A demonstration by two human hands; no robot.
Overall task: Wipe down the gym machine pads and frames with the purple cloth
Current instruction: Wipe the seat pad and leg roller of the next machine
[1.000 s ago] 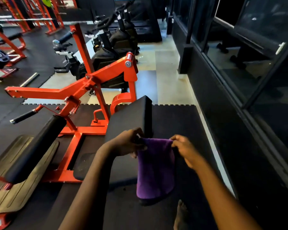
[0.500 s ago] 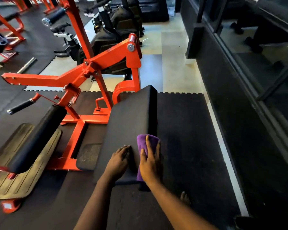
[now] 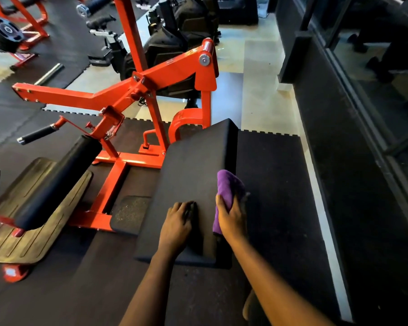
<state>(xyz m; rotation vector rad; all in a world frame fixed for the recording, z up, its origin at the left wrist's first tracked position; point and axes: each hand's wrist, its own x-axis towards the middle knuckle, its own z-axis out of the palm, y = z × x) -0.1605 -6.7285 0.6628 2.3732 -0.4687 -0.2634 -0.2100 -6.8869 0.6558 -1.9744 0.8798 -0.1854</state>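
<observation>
Right grip (image 3: 231,217) shifted edgeward, cloth (image 3: 229,184) beneath

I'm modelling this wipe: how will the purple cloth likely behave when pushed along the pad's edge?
Probably floppy: the purple cloth drapes over the edge of the black pad and bunches under the right hand. Likely light, since that one hand alone holds it. It may slide easily, as the pad looks smooth.

Matt black pad (image 3: 193,180), fuzzy purple cloth (image 3: 229,187) — glossy orange-painted metal frame (image 3: 118,95) (rubbery, speckled floor mats (image 3: 269,184)).
</observation>
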